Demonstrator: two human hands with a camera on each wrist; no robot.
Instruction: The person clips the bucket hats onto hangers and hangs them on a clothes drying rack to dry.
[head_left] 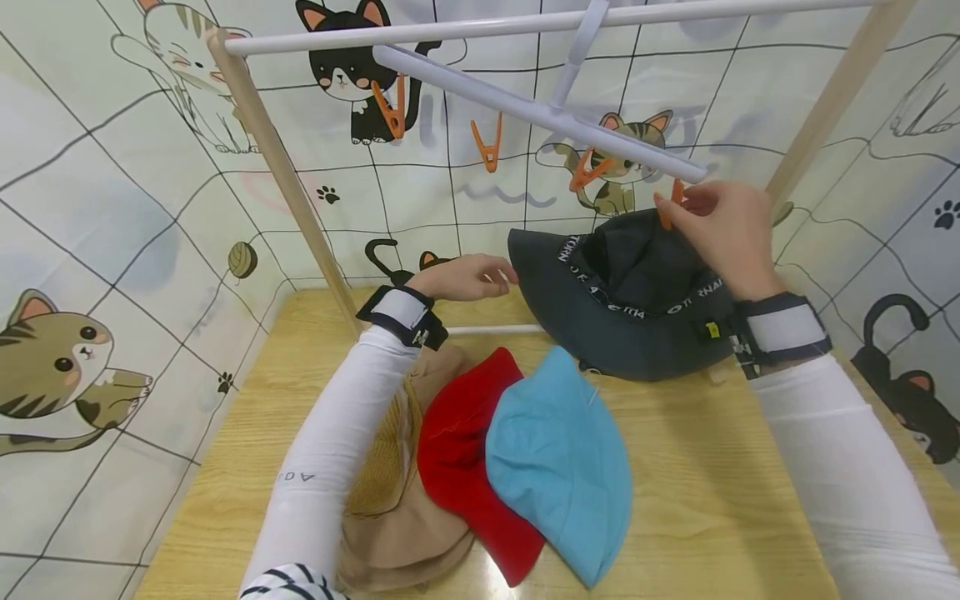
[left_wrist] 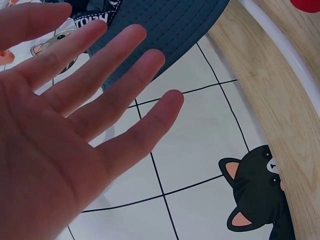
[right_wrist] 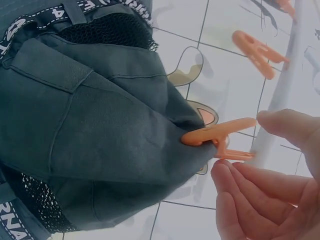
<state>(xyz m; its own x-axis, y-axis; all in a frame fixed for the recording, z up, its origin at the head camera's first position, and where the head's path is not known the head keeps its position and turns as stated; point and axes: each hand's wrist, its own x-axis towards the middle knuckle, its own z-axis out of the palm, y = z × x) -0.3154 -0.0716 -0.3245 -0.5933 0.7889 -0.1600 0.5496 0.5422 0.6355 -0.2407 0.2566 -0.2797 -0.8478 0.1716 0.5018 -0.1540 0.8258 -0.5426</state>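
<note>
In the head view a dark bucket hat (head_left: 637, 333) with white lettering hangs tilted below the right end of a white hanger bar (head_left: 525, 108). An orange clip (right_wrist: 220, 137) bites the hat's gathered crown. At the clip's spread handles are the thumb and fingertips of my right hand (head_left: 731, 237), one on each side, lightly pinching it. My left hand (head_left: 472, 277) is beside the hat's left brim. Its fingers (left_wrist: 120, 110) extend loosely with nothing in them; contact with the brim cannot be told.
Several other orange clips (head_left: 487, 146) hang along the bar. A wooden-post rack (head_left: 288, 175) with a white top rail stands around it. On the wooden table (head_left: 697, 500) lie a light blue hat (head_left: 562, 458), a red hat (head_left: 465, 458) and tan hats (head_left: 405, 533), partly overlapping.
</note>
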